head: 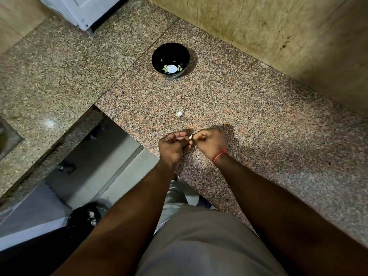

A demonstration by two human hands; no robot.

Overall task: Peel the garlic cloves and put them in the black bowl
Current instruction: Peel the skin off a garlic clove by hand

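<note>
A black bowl (pixel 170 60) stands on the speckled granite counter (pixel 258 126), far from me, with several pale peeled cloves in its bottom. Closer to me, my left hand (pixel 172 146) and my right hand (pixel 210 144) meet above the counter. Between their fingertips they pinch one small garlic clove (pixel 190 137), of which only a pale tip shows. A red thread circles my right wrist. Another whitish garlic clove (pixel 179 113) lies loose on the counter, between my hands and the bowl.
The counter's edge cuts in at the left, where the floor and a black bin (pixel 85 218) show below. A white appliance (pixel 83 10) stands at the back left. A stained beige wall runs along the right.
</note>
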